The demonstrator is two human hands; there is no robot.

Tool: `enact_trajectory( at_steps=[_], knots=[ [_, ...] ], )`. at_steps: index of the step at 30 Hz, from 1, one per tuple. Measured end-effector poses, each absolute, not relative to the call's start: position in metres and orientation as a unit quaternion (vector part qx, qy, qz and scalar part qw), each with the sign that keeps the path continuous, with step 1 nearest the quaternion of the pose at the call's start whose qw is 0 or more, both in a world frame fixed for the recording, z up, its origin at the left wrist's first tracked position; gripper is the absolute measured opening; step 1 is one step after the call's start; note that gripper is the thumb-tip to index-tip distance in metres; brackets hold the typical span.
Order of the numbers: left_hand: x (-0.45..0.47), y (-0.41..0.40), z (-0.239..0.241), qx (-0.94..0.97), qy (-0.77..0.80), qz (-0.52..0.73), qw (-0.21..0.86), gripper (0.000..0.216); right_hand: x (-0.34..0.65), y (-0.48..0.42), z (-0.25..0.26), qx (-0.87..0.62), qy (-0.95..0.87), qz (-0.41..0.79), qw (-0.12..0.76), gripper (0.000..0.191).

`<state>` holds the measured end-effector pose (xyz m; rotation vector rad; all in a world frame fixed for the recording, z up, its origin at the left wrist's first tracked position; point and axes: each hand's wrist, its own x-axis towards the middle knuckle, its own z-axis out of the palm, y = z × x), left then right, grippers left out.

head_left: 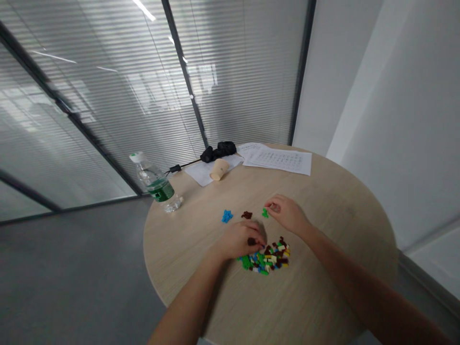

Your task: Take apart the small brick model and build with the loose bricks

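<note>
A mixed heap of small coloured bricks (268,256) lies on the round wooden table (323,287). My left hand (240,238) rests at the heap's left edge, fingers pinched on a dark brown brick. My right hand (287,212) lies further back with its fingertips pinched beside a small green pile (265,212). A small brown pile (246,215) and a small blue pile (226,216) lie to the left of the green one.
A plastic water bottle (155,183) lies tilted at the table's left edge. At the back are a paper cup on its side (219,169), printed sheets (278,159), a black bundle (218,150) and a cable. Glass walls with blinds stand behind.
</note>
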<state>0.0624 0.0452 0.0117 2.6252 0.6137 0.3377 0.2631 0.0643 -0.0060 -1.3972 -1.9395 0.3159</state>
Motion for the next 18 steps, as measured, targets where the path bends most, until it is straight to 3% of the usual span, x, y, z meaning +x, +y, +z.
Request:
enact_trajectory(
  at_steps=[4, 8, 13, 18],
  knots=[
    [0.055, 0.05, 0.012, 0.934, 0.252, 0.149, 0.206, 0.009, 0.262, 0.06, 0.001, -0.529, -0.757, 0.135, 0.359, 0.006],
    [0.031, 0.06, 0.02, 0.871, 0.418, 0.224, 0.128, 0.011, 0.261, 0.052, 0.01, -0.487, -0.79, 0.204, 0.312, 0.008],
    [0.01, 0.068, 0.026, 0.783, 0.592, 0.185, 0.046, 0.013, 0.253, 0.04, 0.015, -0.418, -0.83, 0.294, 0.222, 0.008],
    [0.011, 0.067, 0.023, 0.765, 0.625, 0.154, 0.027, 0.014, 0.243, 0.034, 0.007, -0.357, -0.863, 0.295, 0.203, 0.011]
  ],
)
